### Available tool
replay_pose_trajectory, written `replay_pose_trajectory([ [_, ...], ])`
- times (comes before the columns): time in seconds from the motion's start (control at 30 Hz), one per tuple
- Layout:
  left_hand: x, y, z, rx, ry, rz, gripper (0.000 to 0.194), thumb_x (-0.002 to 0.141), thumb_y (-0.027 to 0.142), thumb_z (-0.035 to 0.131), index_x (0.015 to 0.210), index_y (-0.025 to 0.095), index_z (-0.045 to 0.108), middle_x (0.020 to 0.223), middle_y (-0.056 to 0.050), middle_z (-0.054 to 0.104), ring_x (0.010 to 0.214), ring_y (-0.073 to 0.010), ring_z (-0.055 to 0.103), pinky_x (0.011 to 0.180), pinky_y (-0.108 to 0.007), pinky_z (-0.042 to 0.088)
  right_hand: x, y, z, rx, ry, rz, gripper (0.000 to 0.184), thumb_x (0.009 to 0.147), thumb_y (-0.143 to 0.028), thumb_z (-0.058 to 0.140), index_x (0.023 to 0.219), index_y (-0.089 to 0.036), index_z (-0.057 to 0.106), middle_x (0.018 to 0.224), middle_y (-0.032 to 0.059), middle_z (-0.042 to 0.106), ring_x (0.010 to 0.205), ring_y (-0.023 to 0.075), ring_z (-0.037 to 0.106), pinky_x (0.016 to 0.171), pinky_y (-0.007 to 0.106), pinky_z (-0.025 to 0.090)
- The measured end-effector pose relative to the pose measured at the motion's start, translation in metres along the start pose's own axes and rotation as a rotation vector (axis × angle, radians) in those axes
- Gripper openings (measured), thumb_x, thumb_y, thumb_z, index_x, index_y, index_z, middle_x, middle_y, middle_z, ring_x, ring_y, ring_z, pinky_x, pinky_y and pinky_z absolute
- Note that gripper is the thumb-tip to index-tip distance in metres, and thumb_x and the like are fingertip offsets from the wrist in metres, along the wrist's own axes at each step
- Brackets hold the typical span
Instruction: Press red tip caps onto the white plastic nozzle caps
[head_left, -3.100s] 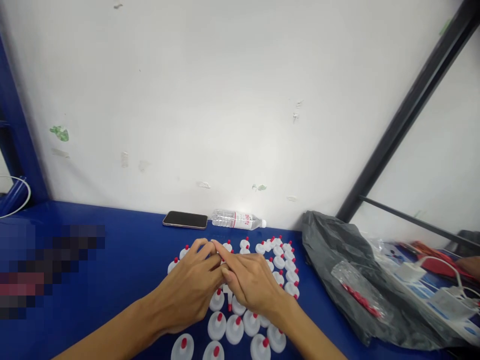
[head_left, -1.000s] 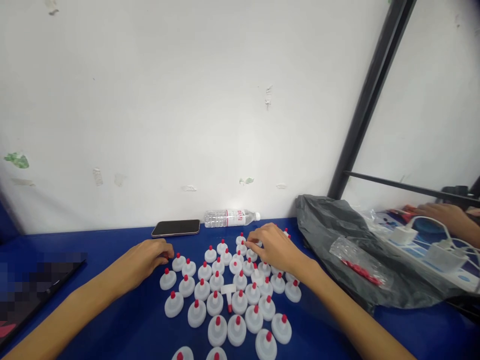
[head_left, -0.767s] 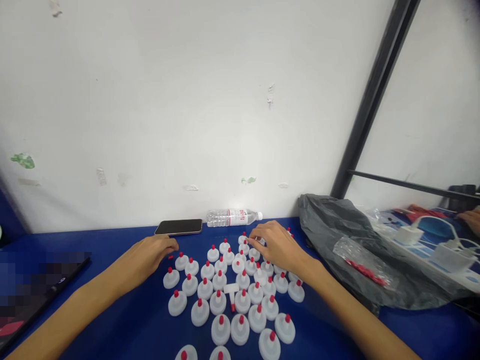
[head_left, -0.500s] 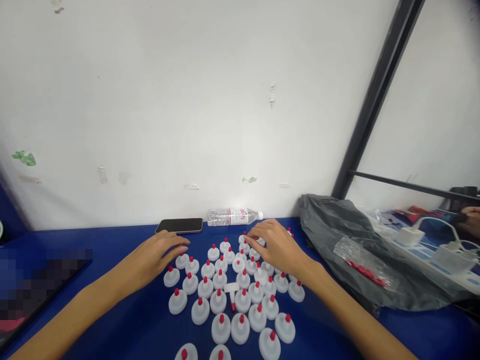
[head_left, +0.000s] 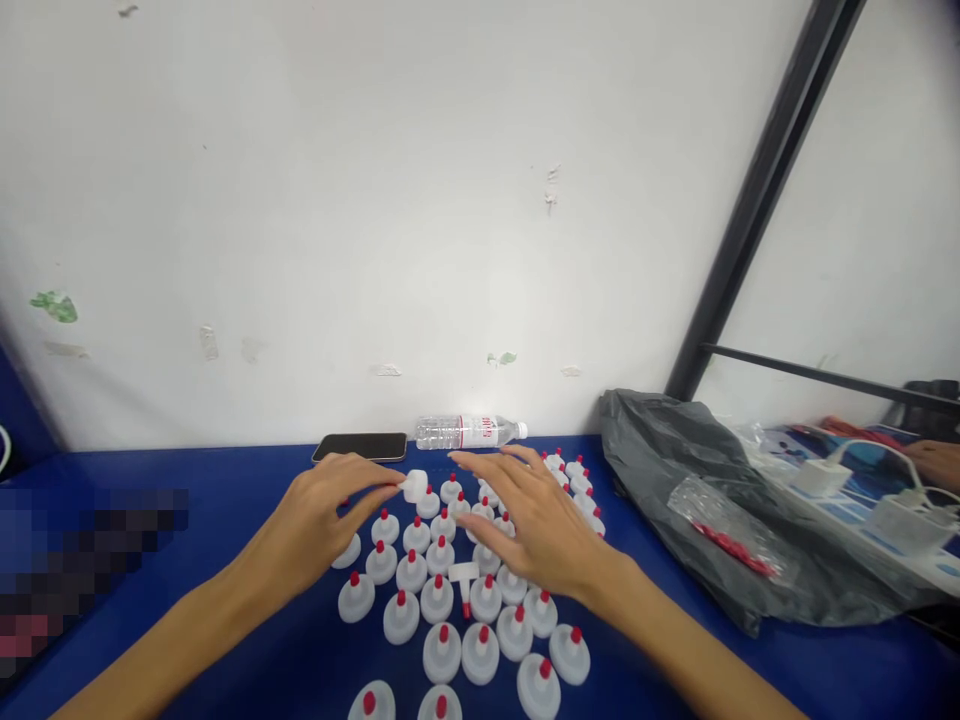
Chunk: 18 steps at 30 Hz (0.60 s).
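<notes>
Many white nozzle caps with red tips stand upright on the blue table, one of them (head_left: 401, 618) near the front. My left hand (head_left: 322, 515) pinches a white nozzle cap (head_left: 415, 487) between thumb and fingertips, tilted sideways with its wide base to the right. Its tip is hidden by the fingers. Over the right part of the group hovers my right hand (head_left: 536, 515), fingers spread and thumb apart, covering several caps. One white nozzle cap (head_left: 464, 575) lies on its side in the middle, red tip pointing at me.
Along the wall lie a black phone (head_left: 360, 447) and a clear plastic bottle (head_left: 469, 432). A dark grey plastic bag (head_left: 675, 480) on the right carries a clear packet (head_left: 731, 530) with red pieces. Behind it is a power strip (head_left: 847, 515) with plugs; another person's hand (head_left: 937, 462) shows far right.
My left hand has moved right and lifted a nozzle cap from the group's left side. My right hand has shifted left and toward me, with its fingers now spread.
</notes>
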<state>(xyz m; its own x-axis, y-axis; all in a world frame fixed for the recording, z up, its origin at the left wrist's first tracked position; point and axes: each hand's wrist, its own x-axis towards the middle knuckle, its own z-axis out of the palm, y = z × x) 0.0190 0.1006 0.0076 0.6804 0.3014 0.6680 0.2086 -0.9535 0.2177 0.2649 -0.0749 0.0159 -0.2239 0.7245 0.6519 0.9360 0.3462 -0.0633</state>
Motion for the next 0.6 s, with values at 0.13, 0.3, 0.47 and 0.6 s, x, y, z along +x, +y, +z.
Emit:
replay_pose_trajectory([
  [0.13, -0.002, 0.031, 0.007, -0.05, 0.144, 0.241, 0.015, 0.111, 0.027, 0.061, 0.117, 0.027, 0.074, 0.103, 0.001, 0.085, 0.092, -0.0169, 0.078, 0.087, -0.031, 0.06, -0.003, -0.015, 0.009, 0.03, -0.036, -0.031, 0.059, 0.112, -0.05, 0.06, 0.161, -0.022, 0.046, 0.139, 0.0119, 0.075, 0.124, 0.027, 0.073, 0.123, 0.056, 0.043],
  [0.3, -0.006, 0.045, 0.011, -0.008, 0.186, 0.379, 0.023, 0.109, 0.013, 0.059, 0.126, 0.024, 0.068, 0.106, -0.002, 0.084, 0.094, -0.0181, 0.078, 0.087, -0.033, 0.06, -0.005, -0.018, 0.015, 0.034, 0.039, -0.067, 0.035, 0.112, -0.039, 0.061, 0.143, -0.022, 0.064, 0.126, 0.0097, 0.079, 0.114, 0.0256, 0.073, 0.112, 0.049, 0.051],
  [0.47, -0.006, 0.048, 0.011, 0.106, 0.169, 0.459, 0.022, 0.11, 0.012, 0.055, 0.126, 0.021, 0.066, 0.1, -0.004, 0.081, 0.09, -0.0178, 0.074, 0.083, -0.036, 0.056, -0.004, -0.019, 0.015, 0.053, 0.04, -0.077, 0.031, 0.111, -0.042, 0.063, 0.134, -0.022, 0.067, 0.121, 0.0097, 0.08, 0.112, 0.0251, 0.074, 0.112, 0.047, 0.051],
  [0.6, -0.005, 0.051, 0.014, 0.242, 0.124, 0.493, 0.013, 0.11, 0.015, 0.059, 0.12, 0.016, 0.067, 0.096, -0.004, 0.077, 0.089, -0.0201, 0.068, 0.082, -0.038, 0.05, -0.007, -0.018, 0.021, 0.107, 0.031, -0.076, 0.028, 0.112, -0.04, 0.063, 0.134, -0.022, 0.066, 0.122, 0.0058, 0.082, 0.113, 0.0219, 0.077, 0.124, 0.045, 0.042],
])
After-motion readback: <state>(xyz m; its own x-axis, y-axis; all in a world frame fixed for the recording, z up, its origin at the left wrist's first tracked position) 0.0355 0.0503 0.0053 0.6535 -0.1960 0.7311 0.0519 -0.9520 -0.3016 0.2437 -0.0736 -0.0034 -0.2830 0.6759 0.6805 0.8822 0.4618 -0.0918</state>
